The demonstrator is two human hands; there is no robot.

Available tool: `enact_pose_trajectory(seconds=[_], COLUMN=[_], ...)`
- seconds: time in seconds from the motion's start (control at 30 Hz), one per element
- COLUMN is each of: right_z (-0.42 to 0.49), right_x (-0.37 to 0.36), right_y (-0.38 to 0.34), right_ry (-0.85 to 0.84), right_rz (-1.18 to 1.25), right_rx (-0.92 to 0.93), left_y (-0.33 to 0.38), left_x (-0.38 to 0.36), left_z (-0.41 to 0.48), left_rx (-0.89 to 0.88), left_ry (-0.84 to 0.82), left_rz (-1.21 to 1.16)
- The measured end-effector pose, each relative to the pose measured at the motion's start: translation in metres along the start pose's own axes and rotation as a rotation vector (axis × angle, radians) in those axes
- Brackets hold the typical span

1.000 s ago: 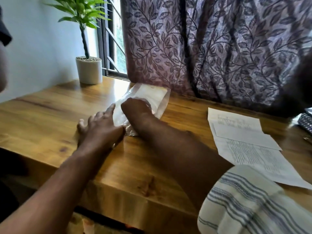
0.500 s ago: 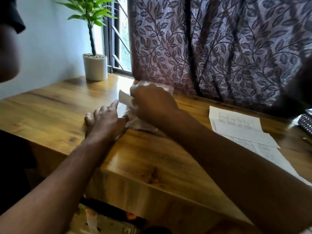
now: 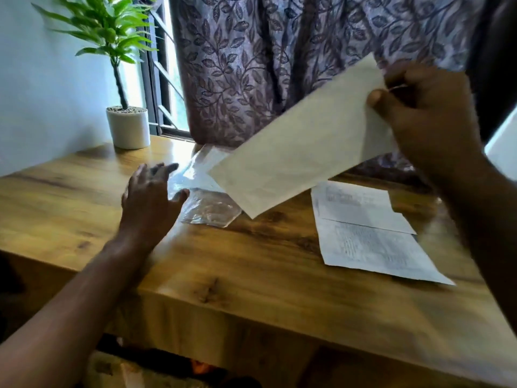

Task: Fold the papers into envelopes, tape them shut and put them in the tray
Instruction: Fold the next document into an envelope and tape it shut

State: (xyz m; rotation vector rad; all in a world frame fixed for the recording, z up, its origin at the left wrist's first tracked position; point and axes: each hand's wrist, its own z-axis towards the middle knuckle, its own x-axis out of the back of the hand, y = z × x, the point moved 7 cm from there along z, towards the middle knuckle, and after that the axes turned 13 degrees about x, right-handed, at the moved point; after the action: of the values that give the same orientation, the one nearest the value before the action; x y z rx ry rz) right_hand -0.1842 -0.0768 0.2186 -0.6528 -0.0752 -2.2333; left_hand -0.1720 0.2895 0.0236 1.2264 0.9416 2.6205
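The right hand [image 3: 428,113] pinches one end of the white paper [image 3: 302,152] and holds it up over the surface [image 3: 251,275], maybe to fold it. The left hand [image 3: 151,197], fingers [image 3: 165,168] apart, touches the plastic bag [image 3: 209,211] to hold it down

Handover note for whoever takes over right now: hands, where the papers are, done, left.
Right hand pinches one end of the long cream envelope-shaped paper, held tilted in the air above the wooden table.
Left hand open, fingers straight, at the edge of the clear plastic bag lying on the table; contact unclear through blur.
Two printed white sheets lie overlapping on the table's right side.
Done: nothing visibly taped or trayed.
Left: fold, tape, place; no tape or tray in view.
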Motion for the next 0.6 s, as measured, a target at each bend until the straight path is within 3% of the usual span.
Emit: enact_pose_trajectory(seconds=[0.07, 0.1, 0.2, 0.23, 0.3, 0.37, 0.47, 0.53, 0.6], right_z=[-0.01, -0.017, -0.045, -0.057, -0.083, -0.112, -0.15, -0.166, -0.166], right_x=[0.029, 0.041, 0.066, 0.069, 0.068, 0.061, 0.051, 0.042, 0.043], right_y=[0.019, 0.024, 0.016, 0.011, 0.003, 0.0, 0.002, 0.008, 0.024], right_ry=[0.087, 0.131, 0.201, 0.181, 0.096, -0.005, -0.172, -0.297, -0.296], right_rz=[-0.057, -0.099, -0.2, -0.23, -0.303, -0.311, -0.249, -0.204, -0.143], right_rx=[-0.027, -0.019, 0.094, 0.155, 0.339, 0.505, 0.649, 0.654, 0.513], left_y=[0.034, 0.053, 0.129, 0.158, 0.205, 0.234, 0.259, 0.26, 0.261], left_x=[0.002, 0.0, -0.036, -0.048, -0.07, -0.088, -0.113, -0.125, -0.13], left_z=[-0.006, -0.008, -0.036, -0.05, -0.074, -0.088, -0.09, -0.086, -0.082], left_rx=[-0.065, -0.007, 0.44, 0.53, 0.56, 0.565, 0.529, 0.481, 0.418], left_ry=[0.006, -0.071, -0.694, -0.897, -1.149, -1.21, -1.128, -1.053, -1.05], left_rz=[-0.212, -0.413, -1.101, -1.179, -1.201, -1.253, -1.188, -1.056, -0.937])
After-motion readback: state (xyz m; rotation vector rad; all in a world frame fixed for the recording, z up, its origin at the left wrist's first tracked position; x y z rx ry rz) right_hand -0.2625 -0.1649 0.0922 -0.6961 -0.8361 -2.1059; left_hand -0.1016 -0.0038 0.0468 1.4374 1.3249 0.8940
